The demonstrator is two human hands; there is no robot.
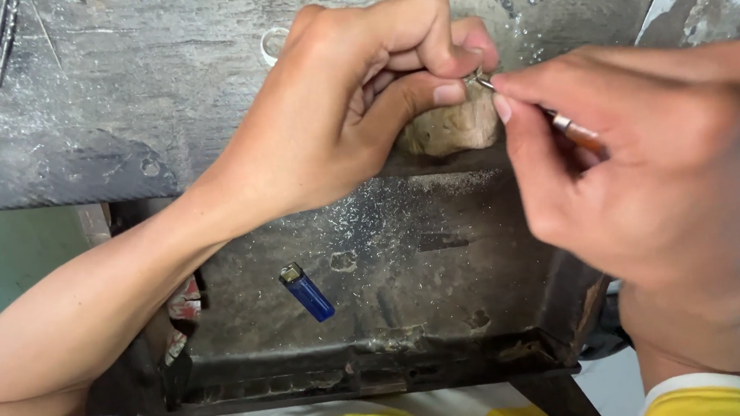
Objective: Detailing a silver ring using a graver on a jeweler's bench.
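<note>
Your left hand (378, 84) pinches a small metal piece (474, 76) on the wooden peg (456, 126); your right hand (648, 168), gripping the hand tool (570, 126), should stay braced and stroke lightly.

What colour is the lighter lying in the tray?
Blue, with a silver metal top; the lighter shows clearly in the head view.

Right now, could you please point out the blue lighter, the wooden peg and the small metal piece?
blue lighter (307, 291), head view, mid-body.
wooden peg (452, 131), head view, front face.
small metal piece (474, 77), head view, part showing between the fingertips.
</note>
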